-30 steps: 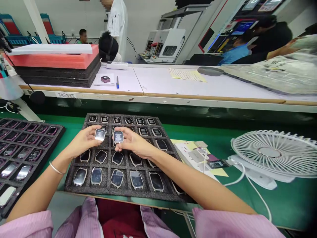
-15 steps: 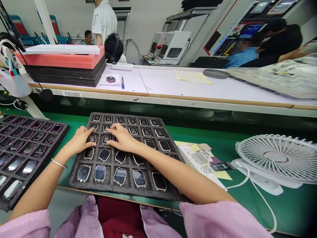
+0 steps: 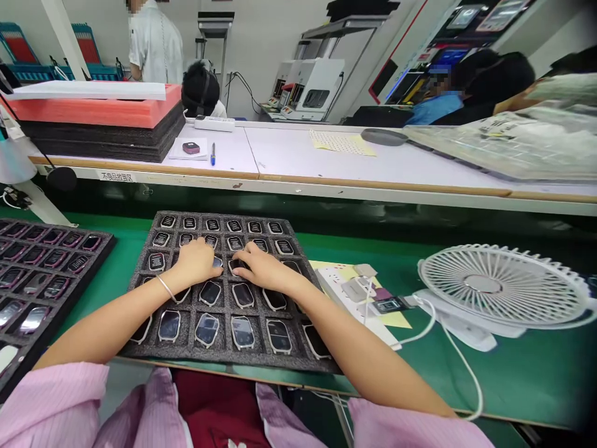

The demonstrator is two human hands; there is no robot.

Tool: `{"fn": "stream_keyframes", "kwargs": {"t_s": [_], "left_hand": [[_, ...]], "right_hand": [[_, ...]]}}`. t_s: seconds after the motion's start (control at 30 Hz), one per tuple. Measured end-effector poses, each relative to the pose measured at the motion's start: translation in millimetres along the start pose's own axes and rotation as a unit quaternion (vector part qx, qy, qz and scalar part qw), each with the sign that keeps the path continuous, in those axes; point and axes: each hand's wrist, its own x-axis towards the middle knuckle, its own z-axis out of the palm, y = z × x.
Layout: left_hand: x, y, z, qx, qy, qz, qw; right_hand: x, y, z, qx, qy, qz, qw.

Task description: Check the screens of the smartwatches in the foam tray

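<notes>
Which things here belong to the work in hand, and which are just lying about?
In the work: left hand and right hand, both over watch cases; dark foam tray holding those.

Apparently just lying about, untouched: white fan, blue pen, power strip, dotted yellow sheet.

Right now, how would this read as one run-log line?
left hand: at watch in foam tray | right hand: at adjoining watch, same row | grip: unclear | second tray: left | white fan: right
</notes>
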Motion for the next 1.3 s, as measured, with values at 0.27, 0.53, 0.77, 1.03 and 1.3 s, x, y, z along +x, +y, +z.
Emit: {"fn": "stream_keyframes", "kwargs": {"t_s": [0.27, 0.53, 0.77, 1.03, 1.3], "left_hand": [[-4, -5, -21, -0.151, -0.002, 0.031, 0.988], [-7, 1, -24, -0.631, -0.044, -0.048, 0.773], [-15, 4, -11, -0.673, -0.037, -0.098, 0.732], [-15, 0, 6, -0.730, -0.070, -0.045, 0.678], [-13, -5, 11, -0.713, -0.064, -0.040, 0.698]], "right_hand": [[-3, 5, 2, 0.132, 0.095, -0.054, 0.985], [-1, -11, 3, 0.649, 0.075, 0.034, 0.757], [2, -11, 9, 0.714, 0.080, 0.081, 0.691], [1, -9, 11, 0.507, 0.200, 0.055, 0.837], [-3, -11, 7, 0.391, 0.250, 0.038, 0.885]]}}
